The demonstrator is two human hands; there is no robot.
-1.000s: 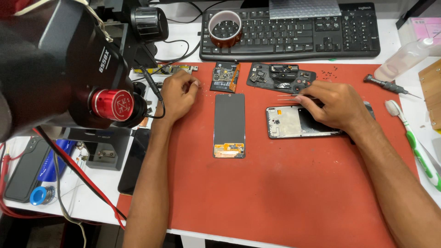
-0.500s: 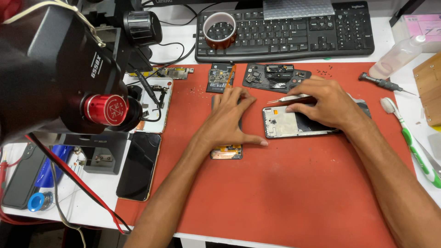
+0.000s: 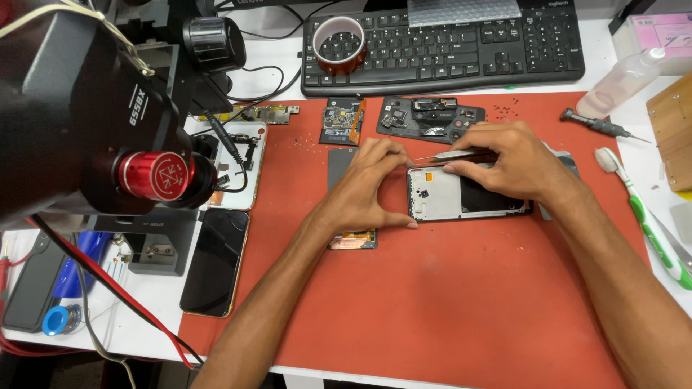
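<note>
An opened phone frame (image 3: 461, 198) lies on the red work mat (image 3: 447, 302). My right hand (image 3: 508, 158) rests on its top edge and holds metal tweezers (image 3: 450, 154), tips pointing left. My left hand (image 3: 367, 187) grips the frame's left end, thumb at the lower corner and fingers at the upper corner. Under my left hand lies a dark phone screen panel (image 3: 351, 238) with an orange flex end. Above sit a green circuit board (image 3: 341, 122) and a black inner cover plate (image 3: 429, 119).
A microscope with a red knob (image 3: 155, 176) fills the left. A black keyboard (image 3: 447, 47) with a tape roll (image 3: 340, 43) sits at the back. A dark phone (image 3: 215, 263), a screwdriver (image 3: 598, 124), a plastic bottle (image 3: 620, 83) and a green toothbrush (image 3: 649, 223) lie around the mat.
My left hand has moved right from the parts near the microscope, across the screen panel, to the left end of the phone frame. My right hand stays on the frame with the tweezers.
</note>
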